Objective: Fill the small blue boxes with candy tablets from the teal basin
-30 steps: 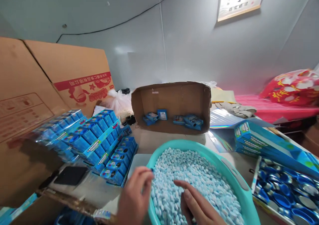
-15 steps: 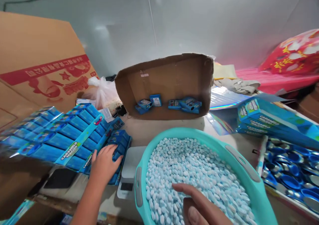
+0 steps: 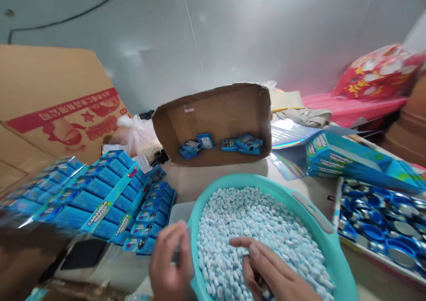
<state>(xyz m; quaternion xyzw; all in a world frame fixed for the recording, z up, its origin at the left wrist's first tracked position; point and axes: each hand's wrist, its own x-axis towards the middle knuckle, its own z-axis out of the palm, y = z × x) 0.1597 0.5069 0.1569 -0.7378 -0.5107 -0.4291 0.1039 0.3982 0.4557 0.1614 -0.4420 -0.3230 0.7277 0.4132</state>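
A turquoise basin (image 3: 213,188) full of pale blue and white candy tablets (image 3: 253,221) stands in front of me. Over the tablets is my right hand (image 3: 276,270), its index finger pointing left and the other fingers curled. A bit of something bluish shows beneath those fingers, too hidden to name. My left hand (image 3: 171,261), smeared by motion, is at the basin's left rim with its fingers bent; whether it holds anything does not show. Just beyond it lies a tray of small blue boxes (image 3: 155,216), beside stacked blue display packs (image 3: 100,194).
A cardboard box (image 3: 213,114) on its side holds several blue packs. At right, a tray of blue and silver tins (image 3: 382,225) sits before blue cartons (image 3: 349,154). A grey scale (image 3: 181,212) is partly behind the basin. A large carton (image 3: 60,88) rises at left.
My left hand has left the small blue boxes and moved right and toward me, to the basin's rim. My right hand stays over the tablets, turned slightly. The view has shifted a little.
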